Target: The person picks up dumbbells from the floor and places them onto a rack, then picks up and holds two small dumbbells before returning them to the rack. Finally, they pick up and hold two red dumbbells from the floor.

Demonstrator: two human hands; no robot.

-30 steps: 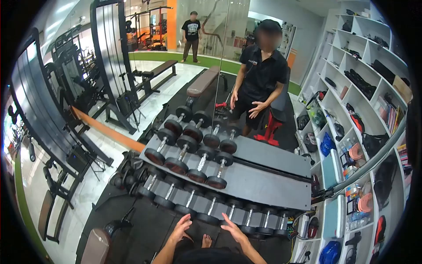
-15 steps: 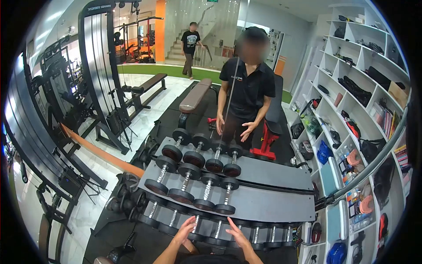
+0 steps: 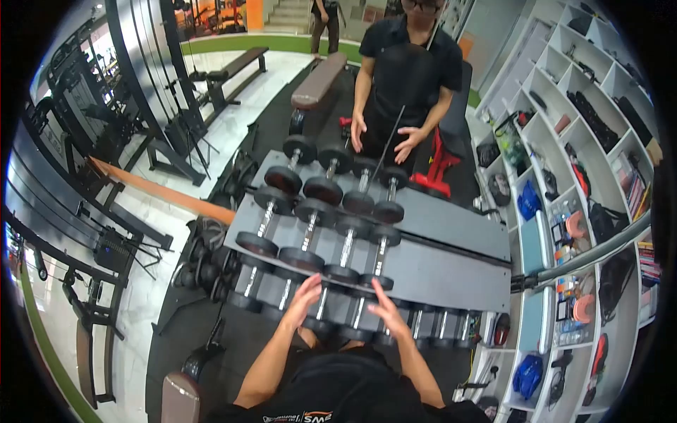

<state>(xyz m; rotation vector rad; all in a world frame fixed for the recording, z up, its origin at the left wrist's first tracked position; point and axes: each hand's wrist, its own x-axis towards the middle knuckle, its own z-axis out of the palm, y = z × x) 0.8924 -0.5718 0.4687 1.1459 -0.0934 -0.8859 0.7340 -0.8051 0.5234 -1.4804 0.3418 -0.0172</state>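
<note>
My left hand (image 3: 303,303) is raised with fingers stretched out, above the near edge of a grey dumbbell rack (image 3: 451,271). Level with it, my right hand (image 3: 388,314) is also open, palm facing inward. Neither holds anything. Between and below them lie dumbbells of the lowest row, such as a chrome-handled dumbbell (image 3: 322,303). Just beyond my fingertips, several black dumbbells stand on the middle shelf, the nearest being a dumbbell (image 3: 381,255) by my right hand and a dumbbell (image 3: 308,233) ahead of my left. Another group, including a dumbbell (image 3: 331,169), sits on the top shelf.
Across the rack stands a person in a black shirt (image 3: 405,74), both hands held open and apart. Behind are a padded bench (image 3: 321,81) and a second person's legs (image 3: 325,28). White cubby shelves (image 3: 564,204) with bags line the right; cable machines (image 3: 151,77) stand left.
The view has tilted down, so the rack and my hands appear higher and more of my shirt shows. My hands stay open and apart. The person opposite still holds both hands out.
</note>
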